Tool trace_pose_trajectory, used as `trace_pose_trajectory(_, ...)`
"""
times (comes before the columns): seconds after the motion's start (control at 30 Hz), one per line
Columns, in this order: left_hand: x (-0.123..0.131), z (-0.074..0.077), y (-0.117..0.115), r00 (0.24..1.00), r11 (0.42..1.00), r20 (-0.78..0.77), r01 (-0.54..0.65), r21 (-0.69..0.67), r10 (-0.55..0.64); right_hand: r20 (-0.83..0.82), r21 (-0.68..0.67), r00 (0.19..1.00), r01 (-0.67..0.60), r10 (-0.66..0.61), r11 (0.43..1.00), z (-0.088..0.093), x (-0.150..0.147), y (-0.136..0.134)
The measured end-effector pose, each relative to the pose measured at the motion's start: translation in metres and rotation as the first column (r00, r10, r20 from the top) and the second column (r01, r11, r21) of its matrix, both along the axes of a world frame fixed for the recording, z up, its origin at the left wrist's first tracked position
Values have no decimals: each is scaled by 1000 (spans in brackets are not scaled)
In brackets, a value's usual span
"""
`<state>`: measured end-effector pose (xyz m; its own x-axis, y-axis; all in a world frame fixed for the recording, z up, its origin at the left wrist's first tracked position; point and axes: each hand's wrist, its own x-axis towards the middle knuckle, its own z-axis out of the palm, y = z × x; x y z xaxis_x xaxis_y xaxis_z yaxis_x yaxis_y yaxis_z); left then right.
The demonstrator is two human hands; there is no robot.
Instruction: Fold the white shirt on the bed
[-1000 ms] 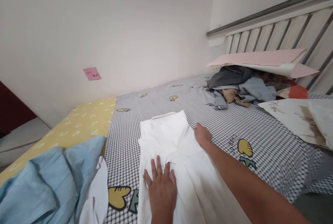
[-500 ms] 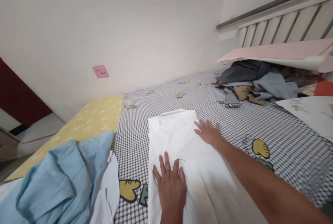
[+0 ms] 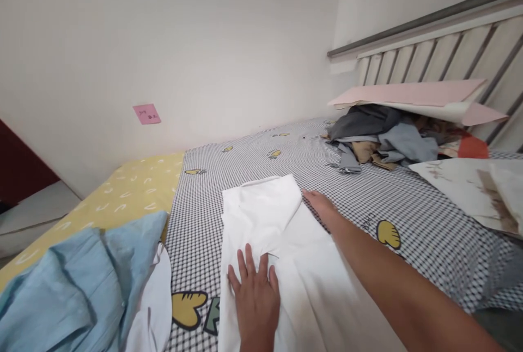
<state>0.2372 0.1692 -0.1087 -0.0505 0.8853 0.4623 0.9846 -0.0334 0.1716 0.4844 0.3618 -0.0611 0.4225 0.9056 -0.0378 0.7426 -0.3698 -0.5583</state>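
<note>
A white cloth garment (image 3: pixel 261 205), folded into a long shape, lies on the checkered bedsheet (image 3: pixel 196 232) in front of me. My left hand (image 3: pixel 256 297) rests flat on its left part, fingers spread. At the upper right edge of the garment is my right hand (image 3: pixel 321 205), turned on its side; its fingertips touch or sit at the cloth edge, and most of its fingers are hidden from view.
Light blue cloth (image 3: pixel 77 286) and a white piece (image 3: pixel 157 303) lie at the left, near a yellow patterned cloth (image 3: pixel 143 183). Gray and tan clothes (image 3: pixel 368 128) are piled at the right, under pink board (image 3: pixel 412 93), beside a radiator (image 3: pixel 433 58).
My right hand has gone from lying spread on the garment to standing on its side at the edge. The upper right of the cloth has a new crease. The view has shifted slightly.
</note>
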Motion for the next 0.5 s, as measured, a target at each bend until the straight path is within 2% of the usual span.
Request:
trace_pose_trajectory(0.2,1,1,1,1000,1000,-3,-2,-1,2,-37,-38,997,59,-61,997,-3,-22,14)
trace_pose_trajectory(0.37,0,-2,2,1000,1000,-27,-12,14,12,-77,-64,989,121,-126,991,-6,-13,27)
trace_pose_trajectory(0.5,-1,-7,3,999,1000,-46,-14,-2,14,-66,-40,988,138,-141,990,-8,-2,26)
